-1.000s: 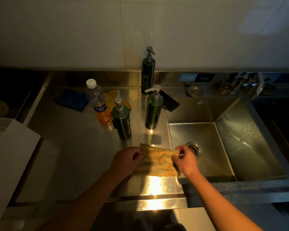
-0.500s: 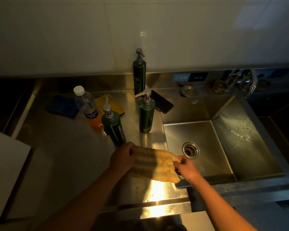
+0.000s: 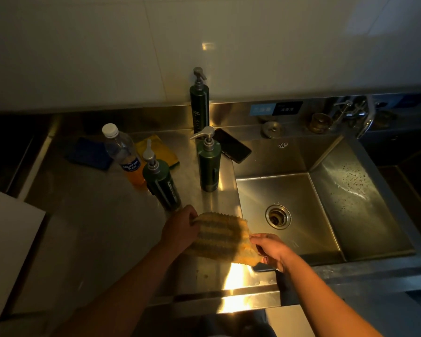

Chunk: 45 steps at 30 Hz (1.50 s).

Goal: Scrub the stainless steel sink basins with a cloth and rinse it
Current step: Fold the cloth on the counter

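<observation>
**Striped cloth held between two hands at the sink's near-left corner**

Both forearms reach in from the bottom edge, bare and angled toward each other. The left hand (image 3: 180,228) is seen from its back, knuckles up, its fingers curled around the left edge of the yellow-and-grey striped cloth (image 3: 220,235). The right hand (image 3: 269,249) sits lower and nearer, thumb side up, its fingertips pinching the cloth's right edge. The ribbed cloth stretches between them, tilted down to the right, above the steel counter (image 3: 88,215) just left of the sink basin (image 3: 289,239); its right corner hangs over the basin's near-left rim. Whether it touches the counter cannot be told.

The basin is dim, with a round drain (image 3: 278,216) in its floor and droplets speckling its sloped right wall.

Writing is sparse and mostly too dark to read. The clear plastic bottle (image 3: 124,156), white-capped with orange liquid in its lower part, carries a blue label reading "AQUAFINA". Three dark green pump bottles stand on the counter: the nearest pump bottle (image 3: 162,186) leans in the wide view and bears vertical lettering that cannot be made out; the middle pump bottle (image 3: 208,164) stands beside the basin's far-left corner; the tall pump bottle (image 3: 199,108) against the backsplash has small illegible print. A dark phone (image 3: 232,148) lies flat behind the middle one. On the backsplash, a blue tag (image 3: 261,109) and a black tag (image 3: 287,108) show small characters, unreadable here.
</observation>
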### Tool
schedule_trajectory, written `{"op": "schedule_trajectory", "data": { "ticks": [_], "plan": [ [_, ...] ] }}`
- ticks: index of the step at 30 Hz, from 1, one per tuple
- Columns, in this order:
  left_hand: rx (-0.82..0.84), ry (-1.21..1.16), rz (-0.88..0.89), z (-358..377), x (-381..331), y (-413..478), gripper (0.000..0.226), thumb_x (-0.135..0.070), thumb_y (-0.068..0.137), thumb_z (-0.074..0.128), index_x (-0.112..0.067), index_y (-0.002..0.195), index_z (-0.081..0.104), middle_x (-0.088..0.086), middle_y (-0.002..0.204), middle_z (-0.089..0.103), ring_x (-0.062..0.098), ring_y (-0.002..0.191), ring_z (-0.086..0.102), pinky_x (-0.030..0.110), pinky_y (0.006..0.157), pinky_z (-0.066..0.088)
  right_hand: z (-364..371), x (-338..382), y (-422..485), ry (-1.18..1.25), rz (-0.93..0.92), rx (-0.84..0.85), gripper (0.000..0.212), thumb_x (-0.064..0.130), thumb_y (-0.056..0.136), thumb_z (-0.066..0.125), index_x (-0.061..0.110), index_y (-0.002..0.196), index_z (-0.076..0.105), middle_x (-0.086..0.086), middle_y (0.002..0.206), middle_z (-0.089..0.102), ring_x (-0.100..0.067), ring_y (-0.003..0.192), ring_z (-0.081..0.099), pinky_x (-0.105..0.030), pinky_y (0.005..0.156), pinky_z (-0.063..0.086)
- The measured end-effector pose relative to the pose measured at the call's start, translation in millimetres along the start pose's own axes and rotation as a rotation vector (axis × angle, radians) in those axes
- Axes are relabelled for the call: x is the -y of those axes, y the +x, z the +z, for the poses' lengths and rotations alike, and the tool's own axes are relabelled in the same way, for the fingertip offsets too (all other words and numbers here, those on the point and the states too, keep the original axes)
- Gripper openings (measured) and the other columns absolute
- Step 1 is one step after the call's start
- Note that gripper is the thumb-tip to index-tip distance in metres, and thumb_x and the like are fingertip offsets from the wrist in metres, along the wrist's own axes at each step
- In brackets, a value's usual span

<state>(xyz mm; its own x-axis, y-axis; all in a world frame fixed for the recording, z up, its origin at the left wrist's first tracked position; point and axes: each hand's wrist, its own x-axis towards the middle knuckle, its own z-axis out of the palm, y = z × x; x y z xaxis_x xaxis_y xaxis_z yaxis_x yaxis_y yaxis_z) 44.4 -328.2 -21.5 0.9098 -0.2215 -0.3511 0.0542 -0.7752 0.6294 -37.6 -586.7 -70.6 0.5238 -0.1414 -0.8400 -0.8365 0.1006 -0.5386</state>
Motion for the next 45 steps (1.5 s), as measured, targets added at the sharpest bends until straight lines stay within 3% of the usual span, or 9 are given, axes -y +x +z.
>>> {"op": "schedule_trajectory", "data": {
  "ticks": [4, 13, 17, 19, 24, 28, 32, 38, 45],
  "plan": [
    [0.027, -0.183, -0.042, -3, 2, -4, 0.008, -0.02, 0.094, 0.062, -0.022, 0.096, 0.055, 0.001, 0.096, 0.059, 0.012, 0.087, 0.058, 0.023, 0.064, 0.041, -6, 4, -5, -0.084, -0.072, -0.008, 0.016, 0.022, 0.085, 0.073, 0.011, 0.09, 0.062, -0.011, 0.087, 0.066, -0.022, 0.077, 0.062, -0.03, 0.062, 0.051],
    [-0.111, -0.425, -0.132, -5, 20, -17, 0.023, -0.018, 0.083, 0.078, -0.034, 0.085, 0.061, 0.005, 0.094, 0.071, 0.023, 0.088, 0.067, 0.038, 0.075, 0.054, -4, 20, -26, -0.287, -0.484, -0.195, 0.012, 0.025, 0.091, 0.068, 0.018, 0.099, 0.062, -0.005, 0.09, 0.07, -0.022, 0.084, 0.068, -0.041, 0.079, 0.058],
    [-0.147, -0.567, -0.25, 3, 25, -29, 0.014, -0.02, 0.086, 0.077, -0.025, 0.095, 0.068, 0.006, 0.091, 0.07, 0.017, 0.051, 0.059, 0.027, 0.039, 0.044, -4, 22, -25, -0.236, -0.433, -0.229, 0.009, 0.025, 0.094, 0.063, 0.017, 0.092, 0.063, -0.006, 0.091, 0.066, -0.022, 0.086, 0.064, -0.038, 0.078, 0.056],
    [-0.192, -0.567, -0.26, 9, 29, -33, 0.012, -0.015, 0.086, 0.076, -0.022, 0.093, 0.068, 0.005, 0.082, 0.069, 0.012, 0.042, 0.054, 0.024, 0.036, 0.039, -7, 17, -17, -0.297, -0.309, -0.225, 0.015, 0.023, 0.094, 0.061, 0.017, 0.08, 0.063, -0.006, 0.085, 0.066, -0.023, 0.082, 0.063, -0.04, 0.077, 0.056],
    [-0.341, -0.42, -0.165, 17, 28, -49, 0.019, -0.018, 0.084, 0.077, -0.032, 0.088, 0.065, -0.009, 0.085, 0.068, 0.013, 0.078, 0.066, 0.022, 0.064, 0.045, -10, 13, -18, -0.372, -0.382, -0.236, 0.008, 0.027, 0.086, 0.068, 0.02, 0.086, 0.064, 0.0, 0.082, 0.066, -0.021, 0.078, 0.064, -0.029, 0.066, 0.048],
    [-0.468, 0.108, 0.093, 30, 15, -61, 0.026, -0.03, 0.083, 0.075, -0.026, 0.106, 0.064, -0.01, 0.099, 0.059, 0.006, 0.088, 0.051, 0.023, 0.076, 0.04, -15, 15, -20, -0.494, -0.303, -0.155, 0.019, 0.021, 0.088, 0.068, 0.018, 0.07, 0.063, -0.004, 0.074, 0.065, -0.022, 0.074, 0.062, -0.038, 0.07, 0.053],
    [-0.24, 0.205, 0.244, 55, 4, -65, 0.04, -0.042, 0.086, 0.066, -0.024, 0.121, 0.064, -0.002, 0.125, 0.059, 0.017, 0.113, 0.053, 0.033, 0.097, 0.044, -22, 17, -20, -0.705, -0.35, -0.16, 0.006, 0.027, 0.092, 0.064, 0.022, 0.088, 0.063, 0.004, 0.082, 0.066, -0.018, 0.08, 0.067, -0.036, 0.077, 0.06],
    [-0.206, 0.412, 0.333, 75, 2, -70, 0.049, -0.052, 0.086, 0.047, -0.025, 0.124, 0.063, 0.001, 0.133, 0.058, 0.024, 0.118, 0.057, 0.041, 0.094, 0.049, -27, 19, -36, -0.375, -0.306, -0.024, 0.015, 0.013, 0.095, 0.062, 0.013, 0.109, 0.058, -0.004, 0.09, 0.065, -0.017, 0.075, 0.066, -0.022, 0.051, 0.054],
    [-0.076, 0.443, 0.289, 71, 7, -73, 0.068, -0.06, 0.09, 0.03, -0.025, 0.146, 0.044, 0.001, 0.159, 0.032, 0.024, 0.143, 0.035, 0.043, 0.115, 0.03, -26, 8, -36, -0.308, -0.415, -0.033, 0.021, 0.01, 0.095, 0.062, 0.004, 0.114, 0.064, -0.008, 0.097, 0.067, -0.022, 0.085, 0.068, -0.03, 0.07, 0.06]
  ]
}}
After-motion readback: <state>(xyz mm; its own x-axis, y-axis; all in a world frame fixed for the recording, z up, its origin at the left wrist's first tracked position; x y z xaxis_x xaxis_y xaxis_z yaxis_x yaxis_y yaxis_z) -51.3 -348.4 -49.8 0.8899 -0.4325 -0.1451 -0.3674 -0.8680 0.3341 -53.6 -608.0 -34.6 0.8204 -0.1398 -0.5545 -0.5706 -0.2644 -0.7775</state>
